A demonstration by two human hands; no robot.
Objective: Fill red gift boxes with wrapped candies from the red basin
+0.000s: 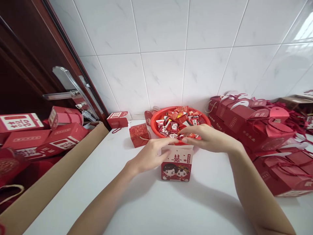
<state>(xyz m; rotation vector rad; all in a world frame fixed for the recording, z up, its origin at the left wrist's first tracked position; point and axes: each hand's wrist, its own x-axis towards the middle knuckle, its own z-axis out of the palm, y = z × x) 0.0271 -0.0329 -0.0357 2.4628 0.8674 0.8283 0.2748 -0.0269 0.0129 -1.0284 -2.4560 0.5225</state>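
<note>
A small red and white candy box [175, 167] with two cartoon figures and a double-happiness sign stands upright on the white table, in front of me. My left hand [153, 155] grips its upper left corner, the thumb on the front and the index finger across the top edge. Over the top right edge, my right hand [204, 138] bends its fingers and thumb onto the box's top; its fingertips are partly hidden. The two hands nearly meet at the top. Right behind the box is a red plastic basket [154, 121] full of wrapped candies [174, 126].
A red patterned box [139, 134] and another red box [118, 119] stand left of the basket. Stacked red gift boxes [246, 127] line the right. At left, a cardboard carton [56, 166] holds more red boxes, beside a dark door with a metal handle [61, 95]. White tiles back the table.
</note>
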